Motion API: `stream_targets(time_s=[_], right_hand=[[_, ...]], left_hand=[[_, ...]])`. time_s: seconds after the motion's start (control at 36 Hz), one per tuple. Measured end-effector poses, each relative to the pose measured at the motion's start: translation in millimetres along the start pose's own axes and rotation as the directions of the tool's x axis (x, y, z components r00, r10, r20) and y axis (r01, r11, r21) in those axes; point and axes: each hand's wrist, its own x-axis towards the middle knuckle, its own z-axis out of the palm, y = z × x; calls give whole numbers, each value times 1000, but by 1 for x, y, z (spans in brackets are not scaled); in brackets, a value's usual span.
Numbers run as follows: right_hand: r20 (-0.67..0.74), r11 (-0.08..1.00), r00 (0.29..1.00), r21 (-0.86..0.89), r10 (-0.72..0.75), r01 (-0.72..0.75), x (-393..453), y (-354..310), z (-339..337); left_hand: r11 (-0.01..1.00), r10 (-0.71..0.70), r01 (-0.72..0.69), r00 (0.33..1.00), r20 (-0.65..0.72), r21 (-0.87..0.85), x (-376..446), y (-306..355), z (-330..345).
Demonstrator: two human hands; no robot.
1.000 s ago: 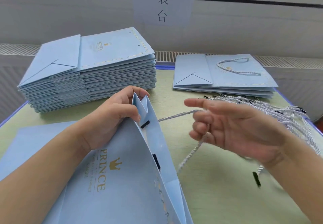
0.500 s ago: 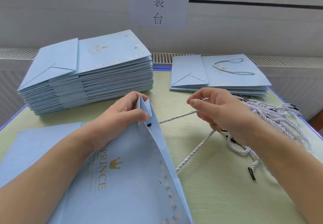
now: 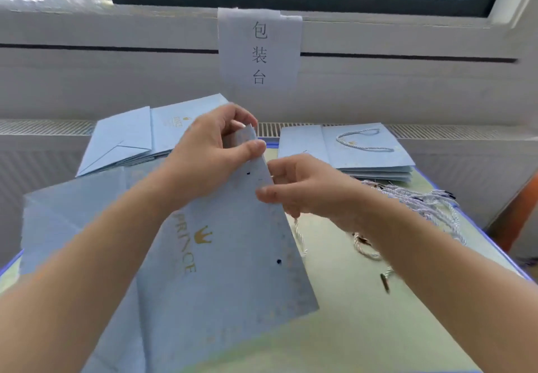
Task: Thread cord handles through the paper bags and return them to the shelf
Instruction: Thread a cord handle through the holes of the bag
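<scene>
Head view: two hands work one pale blue bag (image 3: pixel 221 256) raised above the table (image 3: pixel 364 329).
Left hand (image 3: pixel 209 151) pinches the bag's top corner; right hand (image 3: pixel 302 192) pinches a cord (image 3: pixel 300 235) at its right edge. Two punched holes show beside gold "PRINCE" lettering. Two bag stacks lie far: left (image 3: pixel 125 139), right (image 3: pixel 372 151); loose cords (image 3: pixel 422 201) near right. Since half a second ago, the bag has lifted and closed flat.
</scene>
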Motion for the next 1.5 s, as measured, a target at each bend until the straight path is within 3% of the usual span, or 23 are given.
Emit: stream_targets(time_s=[0.11, 0.19, 0.33, 0.44, 0.5, 0.56, 0.67, 0.75, 0.81, 0.89, 0.97, 1.08, 1.17, 1.22, 1.31, 1.39, 1.44, 1.5], right_hand=[[-101, 960, 983, 217, -156, 175, 1, -19, -9], [-188, 904, 951, 309, -247, 296, -1, -26, -19], [-86, 854, 925, 361, -369, 374, -15, -35, -33], [52, 796, 902, 494, -428, 349, -24, -31, -46], [79, 752, 902, 585, -424, 302, -29, -28, -51], [80, 779, 935, 581, -345, 237, -33, -24, -51], [114, 955, 986, 284, -120, 84, -34, -10, -33], [122, 999, 993, -48, -4, 10, -34, -4, -8], [147, 954, 988, -301, 51, -5, -34, -4, 11], [143, 729, 990, -678, 4, 96, -35, -11, 29], [-41, 616, 994, -787, -99, 29, -35, -10, 25], [-289, 490, 957, -837, -15, -246, -30, 17, 4], [-340, 436, 938, -835, 71, -336, -32, 33, 0], [-352, 483, 931, -802, 94, -352, -32, 41, 3], [-369, 611, 925, -712, 93, -346, -32, 45, 12], [-366, 723, 929, -626, 59, -292, -32, 47, 16], [-367, 776, 930, -579, 27, -251, -30, 48, 16], [-348, 841, 937, -504, 8, -194, -30, 50, 14]], left_hand=[[912, 186, -180, 982, 21, 369, -6, 48, -34], [747, 171, -180, 982, 76, 640, -15, 79, -59], [659, 328, -290, 941, 82, 694, -41, 113, -68], [441, 544, -379, 834, 94, 813, -71, 126, -48], [401, 579, -386, 810, 96, 831, -81, 123, -34], [394, 578, -390, 809, 105, 832, -91, 117, -18], [407, 510, -433, 838, 193, 804, -115, 87, 19], [398, 524, -481, 818, 237, 781, -134, 55, 46], [394, 549, -508, 799, 248, 766, -144, 35, 58], [366, 598, -562, 753, 275, 742, -153, 8, 65], [389, 590, -608, 741, 320, 692, -159, -10, 61], [600, 451, -565, 824, 344, 566, -155, -9, 44], [819, 278, -334, 942, 187, 467, -126, 0, 28], [888, 141, -180, 983, 120, 424, -96, -1, 26], [934, -119, 67, 985, 128, 352, -51, -21, 36], [913, -333, 284, 933, 134, 293, -26, -46, 55], [870, -413, 337, 897, 158, 359, -18, -54, 67], [844, -400, 300, 904, 150, 445, -13, -57, 76]])
